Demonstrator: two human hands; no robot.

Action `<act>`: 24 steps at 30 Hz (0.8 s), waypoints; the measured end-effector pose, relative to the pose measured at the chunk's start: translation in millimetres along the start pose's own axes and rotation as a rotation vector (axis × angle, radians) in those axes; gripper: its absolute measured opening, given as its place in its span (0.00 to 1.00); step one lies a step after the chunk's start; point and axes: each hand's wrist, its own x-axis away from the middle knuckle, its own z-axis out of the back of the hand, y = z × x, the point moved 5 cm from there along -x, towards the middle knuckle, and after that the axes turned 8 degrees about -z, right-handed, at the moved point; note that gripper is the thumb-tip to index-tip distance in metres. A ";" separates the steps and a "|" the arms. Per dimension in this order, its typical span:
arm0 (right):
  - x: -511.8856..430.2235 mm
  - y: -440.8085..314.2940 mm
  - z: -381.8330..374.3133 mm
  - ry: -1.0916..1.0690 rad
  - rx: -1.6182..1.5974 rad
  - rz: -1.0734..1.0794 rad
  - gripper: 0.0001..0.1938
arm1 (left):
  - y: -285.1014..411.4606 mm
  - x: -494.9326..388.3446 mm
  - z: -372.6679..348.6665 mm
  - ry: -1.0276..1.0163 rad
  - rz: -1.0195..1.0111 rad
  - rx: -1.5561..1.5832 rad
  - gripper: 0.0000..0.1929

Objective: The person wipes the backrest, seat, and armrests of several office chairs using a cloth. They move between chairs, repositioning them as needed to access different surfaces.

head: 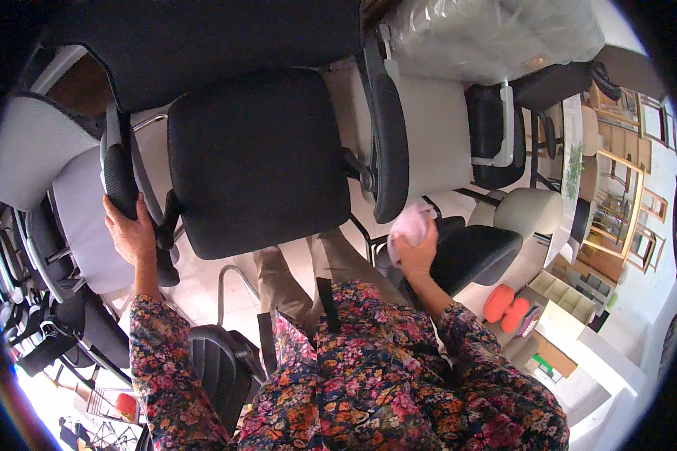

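Observation:
Before me stands an office chair with a black fabric seat [259, 163] and a black backrest [220, 45] beyond it. My left hand [131, 230] grips the front end of the chair's left armrest [119, 175], thumb on one side and fingers on the other. In my right hand [417, 251] is a bunched pale pink cloth [409, 228], close to the front end of the right armrest [389, 146]; whether the cloth touches it I cannot tell.
Grey chairs [82, 220] crowd the left. At right are a light grey seat [434, 135], a plastic-wrapped item [496, 34], a black seat [474, 253] and wooden chair frames [626, 208]. A black mesh chair [220, 366] stands close by my left side.

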 end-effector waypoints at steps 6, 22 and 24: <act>-102.3 -135.6 17.6 0.084 -0.231 0.290 0.45 | 5.3 -1.7 1.6 0.027 -0.040 -0.020 0.44; -38.3 -134.9 -28.4 0.026 0.129 0.515 0.46 | 1.3 -3.6 1.9 0.026 -0.037 -0.020 0.43; -18.1 -98.0 -31.7 0.038 0.073 0.446 0.46 | 0.2 -3.2 0.9 0.015 -0.022 -0.026 0.43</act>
